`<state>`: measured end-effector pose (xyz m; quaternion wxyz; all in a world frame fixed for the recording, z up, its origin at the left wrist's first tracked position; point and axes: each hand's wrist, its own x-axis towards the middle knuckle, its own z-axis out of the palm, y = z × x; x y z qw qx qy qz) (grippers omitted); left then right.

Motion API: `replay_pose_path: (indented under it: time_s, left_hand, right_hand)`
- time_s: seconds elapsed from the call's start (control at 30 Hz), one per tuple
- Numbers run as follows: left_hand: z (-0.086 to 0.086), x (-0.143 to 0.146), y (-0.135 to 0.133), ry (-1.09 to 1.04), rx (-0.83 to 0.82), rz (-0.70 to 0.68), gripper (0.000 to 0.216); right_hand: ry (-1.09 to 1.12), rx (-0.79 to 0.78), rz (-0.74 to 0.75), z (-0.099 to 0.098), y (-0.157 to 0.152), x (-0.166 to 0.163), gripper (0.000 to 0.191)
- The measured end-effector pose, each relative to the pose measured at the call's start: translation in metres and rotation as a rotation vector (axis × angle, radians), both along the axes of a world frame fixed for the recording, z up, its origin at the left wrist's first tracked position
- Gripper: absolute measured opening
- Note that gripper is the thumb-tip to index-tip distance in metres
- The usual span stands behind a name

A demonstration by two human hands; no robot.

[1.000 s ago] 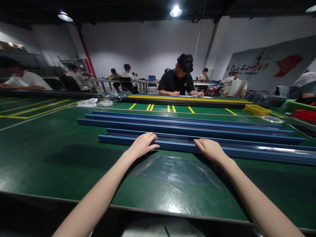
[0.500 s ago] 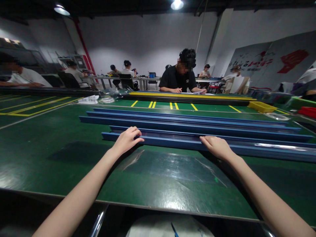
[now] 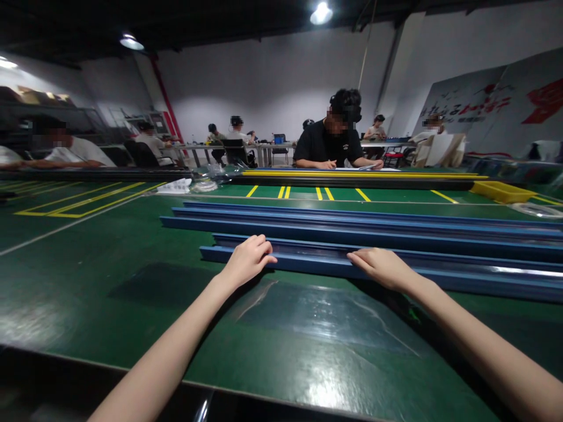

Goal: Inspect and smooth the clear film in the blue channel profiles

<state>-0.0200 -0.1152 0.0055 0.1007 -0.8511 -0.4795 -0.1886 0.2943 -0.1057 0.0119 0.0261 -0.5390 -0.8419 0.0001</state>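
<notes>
Green table (image 3: 88,281), hands (image 3: 248,261) (image 3: 382,268) on blue rail (image 3: 310,264)

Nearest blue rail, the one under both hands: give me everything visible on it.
The nearest blue rail is a long, straight, dark-blue channel-shaped profile, glossy, with glare towards its right. It lies flat on the green table, running left to right; its left end shows and its right end leaves the frame. The left hand curls over its near wall and the right hand lies flat on it. A second blue rail lies close behind.
</notes>
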Motion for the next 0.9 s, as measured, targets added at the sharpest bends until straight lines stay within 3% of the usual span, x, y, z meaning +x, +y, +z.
replay_pose_path:
  time_s: [0.13,0.3,0.53,0.77,0.9]
  left_hand:
    - [0.004,0.000,0.000,0.036,-0.007,-0.027,0.021]
    - [0.022,0.001,0.005,0.124,-0.119,-0.092,0.023]
    - [0.045,0.021,0.017,0.326,-0.213,-0.158,0.042]
    - [0.046,0.061,0.025,0.301,-0.092,-0.384,0.034]
    - [0.039,0.083,0.028,0.225,-0.090,-0.431,0.037]
  right_hand:
    - [-0.050,0.066,0.041,-0.002,-0.002,-0.011,0.052]
    - [-0.108,0.127,0.048,-0.005,-0.003,-0.010,0.051]
    - [-0.112,0.194,0.099,-0.013,-0.002,-0.008,0.046]
    - [-0.093,0.219,0.115,-0.015,-0.007,-0.010,0.039]
    - [-0.076,0.187,0.105,-0.011,-0.008,-0.014,0.037]
